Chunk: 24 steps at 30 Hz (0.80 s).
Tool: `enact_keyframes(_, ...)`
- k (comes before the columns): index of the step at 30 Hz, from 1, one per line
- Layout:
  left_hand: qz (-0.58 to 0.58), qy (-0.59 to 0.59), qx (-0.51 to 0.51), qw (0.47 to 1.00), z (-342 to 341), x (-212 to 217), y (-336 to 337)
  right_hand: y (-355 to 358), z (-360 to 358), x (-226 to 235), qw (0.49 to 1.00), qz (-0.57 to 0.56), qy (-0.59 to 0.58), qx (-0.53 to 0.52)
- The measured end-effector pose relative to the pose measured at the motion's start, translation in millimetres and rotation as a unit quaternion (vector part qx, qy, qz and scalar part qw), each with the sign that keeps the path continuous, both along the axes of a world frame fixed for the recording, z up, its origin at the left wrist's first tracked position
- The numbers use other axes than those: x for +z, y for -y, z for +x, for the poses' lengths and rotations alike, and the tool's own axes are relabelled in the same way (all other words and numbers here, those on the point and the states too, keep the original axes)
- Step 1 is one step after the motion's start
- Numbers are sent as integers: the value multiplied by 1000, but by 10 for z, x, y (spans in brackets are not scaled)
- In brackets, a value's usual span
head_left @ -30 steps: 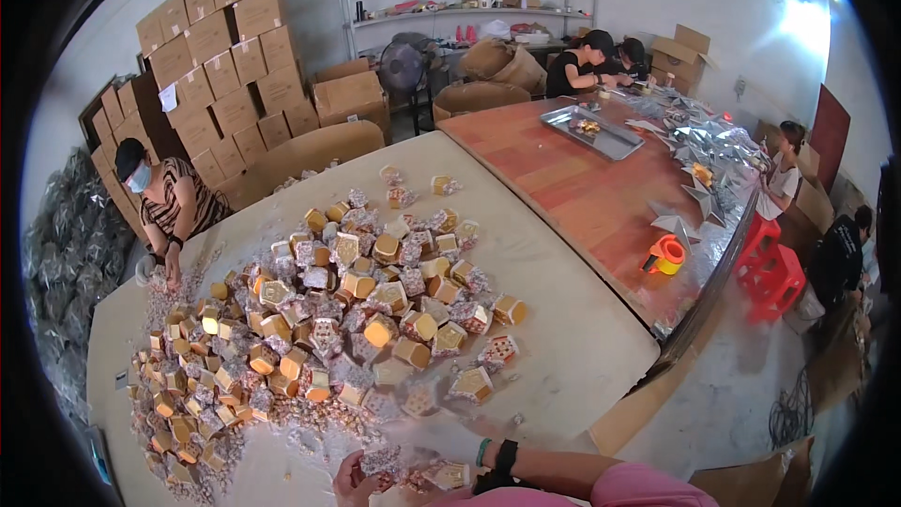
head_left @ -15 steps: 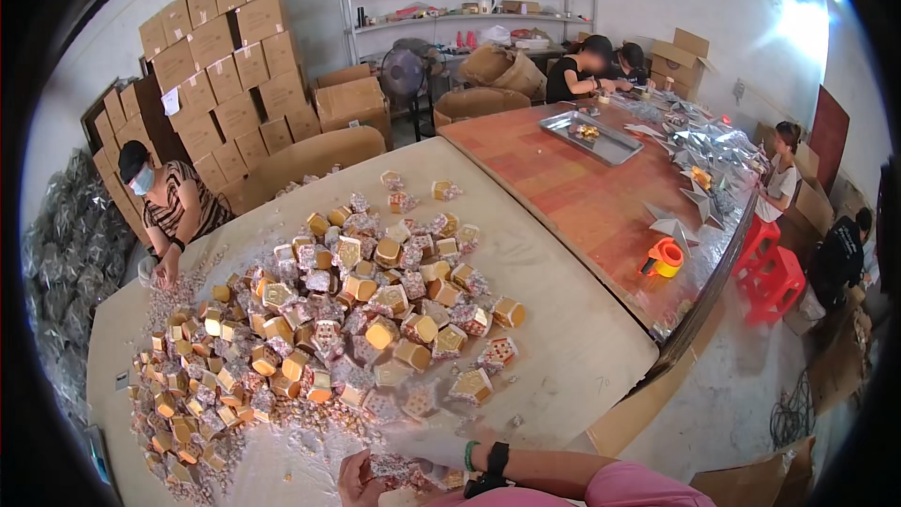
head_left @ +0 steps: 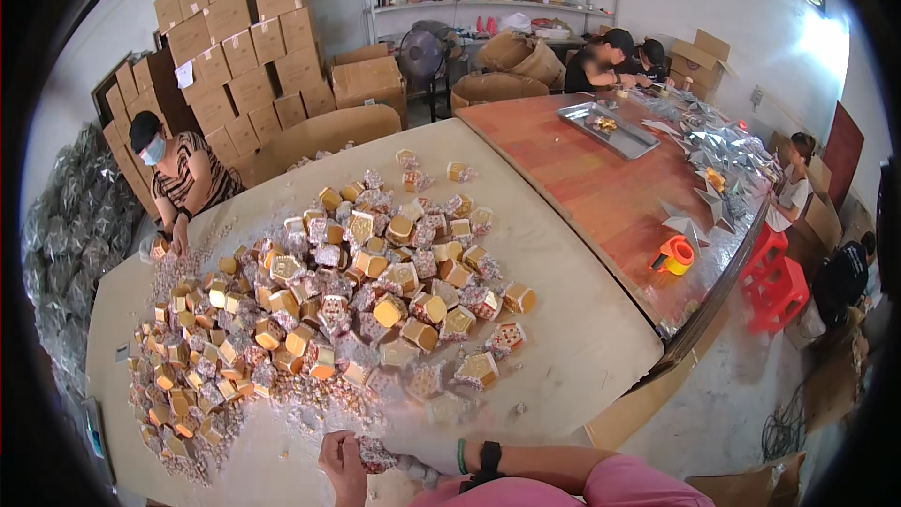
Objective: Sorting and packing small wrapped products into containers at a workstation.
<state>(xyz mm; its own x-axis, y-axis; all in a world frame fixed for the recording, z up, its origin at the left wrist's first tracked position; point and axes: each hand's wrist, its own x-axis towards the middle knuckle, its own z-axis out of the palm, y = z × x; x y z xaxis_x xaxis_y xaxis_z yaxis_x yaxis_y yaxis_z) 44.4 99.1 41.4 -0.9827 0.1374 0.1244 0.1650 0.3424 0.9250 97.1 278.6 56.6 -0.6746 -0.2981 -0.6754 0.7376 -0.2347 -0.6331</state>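
Near the table's front edge, my left hand is closed around a small ornament covered in red and white beads. My right hand looks gloved in grey-white and is beside the ornament's right side, its fingers curled. What they grip there is too smeared to make out. A green bracelet and a black band circle my right wrist. Beyond my hands spreads a big heap of gold house-shaped ornaments, many coated with beads. Loose beads lie between the heap and my hands.
At the table's left, a masked person handles beads. A reddish table adjoins mine, bearing a metal tray, silver stars and an orange-yellow tape dispenser. People sit around it. Red stools stand right; cartons rise behind.
The whole view has shifted, moving the background rightward. My left hand has moved left and slightly up, and more of the beaded ornament shows between my hands.
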Motion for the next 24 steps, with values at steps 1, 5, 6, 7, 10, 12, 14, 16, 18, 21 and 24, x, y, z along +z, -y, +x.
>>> enact_keyframes(1, 18, 7, 0, 1000, 0, 13, -23, 10, 5, -2, 1000, -14, 3, -10)
enact_keyframes(5, 83, 101, 36, 991, 51, -109, 17, 58, 53, 102, 997, -51, -18, -60)
enact_keyframes(6, 103, 130, 48, 985, 41, -127, 23, 72, 46, 84, 995, -73, -21, -68)
enact_keyframes(7, 119, 160, 57, 978, 14, -70, -21, 88, 57, 39, 992, -96, -22, -81)
enact_keyframes(10, 165, 288, 100, 938, -25, 50, -129, 121, 58, -34, 984, -136, -21, -110)
enact_keyframes(12, 338, 365, 126, 859, -162, -351, 6, 144, 92, -213, 961, -231, -60, -137)
enact_keyframes(14, 405, 392, 131, 815, -128, -592, -113, 132, 33, -97, 949, -236, -99, -183)
enact_keyframes(16, 426, 416, 120, 794, -161, -613, -107, -12, -76, 17, 931, -240, -171, -215)
enact_keyframes(18, 396, 448, 96, 796, -201, -609, 28, -331, -51, 2, 927, -156, -260, -223)
enact_keyframes(21, 245, 292, 10, 924, -203, -490, 114, -743, 115, -166, 914, -85, -223, -328)
enact_keyframes(24, -70, 203, -213, 953, -118, -179, 45, -1161, 442, -463, 949, -32, -211, -234)
